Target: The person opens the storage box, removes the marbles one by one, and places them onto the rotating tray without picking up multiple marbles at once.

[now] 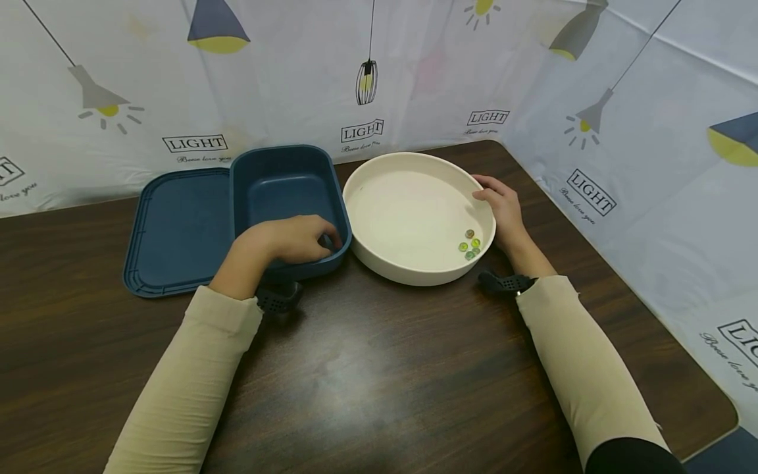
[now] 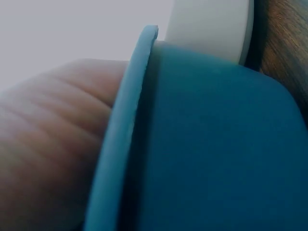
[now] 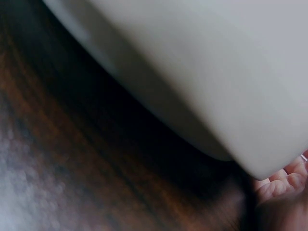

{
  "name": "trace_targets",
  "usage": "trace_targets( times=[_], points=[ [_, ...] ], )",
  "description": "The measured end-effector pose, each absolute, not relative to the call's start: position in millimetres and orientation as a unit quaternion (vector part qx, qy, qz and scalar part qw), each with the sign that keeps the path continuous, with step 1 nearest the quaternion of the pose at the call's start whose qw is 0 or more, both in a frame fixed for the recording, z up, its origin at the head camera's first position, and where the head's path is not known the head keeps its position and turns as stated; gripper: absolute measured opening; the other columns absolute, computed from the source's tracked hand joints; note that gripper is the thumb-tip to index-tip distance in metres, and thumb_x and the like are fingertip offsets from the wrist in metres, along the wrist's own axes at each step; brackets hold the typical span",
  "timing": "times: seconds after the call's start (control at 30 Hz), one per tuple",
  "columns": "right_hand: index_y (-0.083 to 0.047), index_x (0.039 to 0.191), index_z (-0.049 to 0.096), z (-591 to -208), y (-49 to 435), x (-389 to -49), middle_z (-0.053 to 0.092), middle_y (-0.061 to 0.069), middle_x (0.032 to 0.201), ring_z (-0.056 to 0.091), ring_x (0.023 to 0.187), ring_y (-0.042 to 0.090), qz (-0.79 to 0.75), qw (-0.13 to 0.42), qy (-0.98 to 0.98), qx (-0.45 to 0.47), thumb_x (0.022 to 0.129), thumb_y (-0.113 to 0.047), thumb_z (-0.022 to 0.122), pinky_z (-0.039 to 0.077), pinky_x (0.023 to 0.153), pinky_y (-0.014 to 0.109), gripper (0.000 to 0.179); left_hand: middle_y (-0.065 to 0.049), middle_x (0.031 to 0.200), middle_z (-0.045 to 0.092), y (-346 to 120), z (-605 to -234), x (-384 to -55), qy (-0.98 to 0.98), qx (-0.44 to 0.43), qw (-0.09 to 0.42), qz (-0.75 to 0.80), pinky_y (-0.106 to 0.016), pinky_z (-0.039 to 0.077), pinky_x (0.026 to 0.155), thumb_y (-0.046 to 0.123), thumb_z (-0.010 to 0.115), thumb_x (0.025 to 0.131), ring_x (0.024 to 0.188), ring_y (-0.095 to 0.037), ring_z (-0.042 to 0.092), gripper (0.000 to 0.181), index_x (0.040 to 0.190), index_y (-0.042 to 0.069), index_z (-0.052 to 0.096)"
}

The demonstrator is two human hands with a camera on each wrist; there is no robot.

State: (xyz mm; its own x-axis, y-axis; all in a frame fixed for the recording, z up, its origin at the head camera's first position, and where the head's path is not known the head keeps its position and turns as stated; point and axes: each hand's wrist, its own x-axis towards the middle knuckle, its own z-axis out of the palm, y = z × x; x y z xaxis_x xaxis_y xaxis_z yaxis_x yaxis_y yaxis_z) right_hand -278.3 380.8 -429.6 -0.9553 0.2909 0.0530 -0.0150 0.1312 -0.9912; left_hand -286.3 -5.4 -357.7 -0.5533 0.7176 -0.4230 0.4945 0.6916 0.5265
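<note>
A few marbles (image 1: 476, 243) lie clustered at the near right of the cream bowl (image 1: 408, 204), whose right rim the right hand (image 1: 502, 209) grasps. Just left of the bowl stands the blue box (image 1: 278, 191), with the left hand (image 1: 290, 238) reaching over its near wall into the near right corner, though whether those partly hidden fingers hold anything I cannot tell. The lid (image 1: 183, 230) lies left of the box on the brown tabletop (image 1: 355, 368), a lamp-print sheet (image 1: 296, 79) hanging behind
</note>
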Motion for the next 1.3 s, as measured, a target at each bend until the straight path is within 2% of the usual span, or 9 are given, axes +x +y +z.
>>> trace_targets(
  times=[0.17,0.4,0.63,0.93,1.17,1.3],
  points=[
    [-0.003,0.136,0.061,-430,381,-279,0.063,0.002,0.121,0.066,0.097,0.009,0.653,0.118,-0.743,-0.091,0.096,-0.006,0.052,0.056,0.077,0.016,0.041,-0.015,0.122,0.065,-5,-361,-288,0.858,0.362,0.309,0.193,-0.036,0.046,0.083,0.007,0.048,0.099,0.101,-0.024,0.057,0.033,0.126,0.003,0.065],
    [-0.002,0.135,0.061,-430,381,-279,0.064,0.002,0.12,0.067,0.096,0.009,0.656,0.119,-0.74,-0.089,0.095,-0.006,0.052,0.056,0.076,0.016,0.041,-0.017,0.119,0.068,-4,-368,-290,0.865,0.355,0.288,0.207,-0.04,0.051,0.088,0.006,0.055,0.097,0.103,-0.026,0.063,0.023,0.115,0.002,0.069],
    [-0.002,0.134,0.062,-430,382,-279,0.064,0.001,0.119,0.067,0.095,0.009,0.66,0.121,-0.736,-0.088,0.095,-0.006,0.053,0.056,0.076,0.016,0.04,-0.014,0.11,0.068,-3,-369,-290,0.871,0.344,0.283,0.205,-0.035,0.049,0.081,0.009,0.058,0.097,0.091,-0.023,0.06,0.019,0.112,0.003,0.069],
    [-0.002,0.135,0.061,-432,383,-279,0.064,0.001,0.121,0.066,0.098,0.01,0.659,0.118,-0.737,-0.09,0.096,-0.006,0.052,0.056,0.077,0.016,0.041,-0.011,0.102,0.069,-1,-371,-289,0.879,0.346,0.253,0.209,-0.037,0.051,0.083,0.01,0.061,0.097,0.088,-0.021,0.06,0.012,0.101,0.005,0.07],
    [-0.002,0.135,0.062,-431,383,-279,0.063,0.002,0.122,0.066,0.098,0.011,0.656,0.121,-0.74,-0.09,0.095,-0.006,0.052,0.056,0.077,0.016,0.041,-0.012,0.109,0.071,-6,-370,-293,0.885,0.334,0.232,0.228,-0.041,0.053,0.085,0.013,0.061,0.098,0.097,-0.023,0.065,0.014,0.104,0.006,0.072],
    [-0.003,0.135,0.062,-432,383,-278,0.064,0.003,0.122,0.066,0.098,0.011,0.655,0.123,-0.74,-0.09,0.095,-0.006,0.052,0.056,0.077,0.016,0.041,-0.012,0.109,0.071,-11,-367,-297,0.897,0.31,0.207,0.238,-0.04,0.053,0.082,0.015,0.059,0.1,0.095,-0.023,0.064,0.016,0.106,0.007,0.072]
  ],
)
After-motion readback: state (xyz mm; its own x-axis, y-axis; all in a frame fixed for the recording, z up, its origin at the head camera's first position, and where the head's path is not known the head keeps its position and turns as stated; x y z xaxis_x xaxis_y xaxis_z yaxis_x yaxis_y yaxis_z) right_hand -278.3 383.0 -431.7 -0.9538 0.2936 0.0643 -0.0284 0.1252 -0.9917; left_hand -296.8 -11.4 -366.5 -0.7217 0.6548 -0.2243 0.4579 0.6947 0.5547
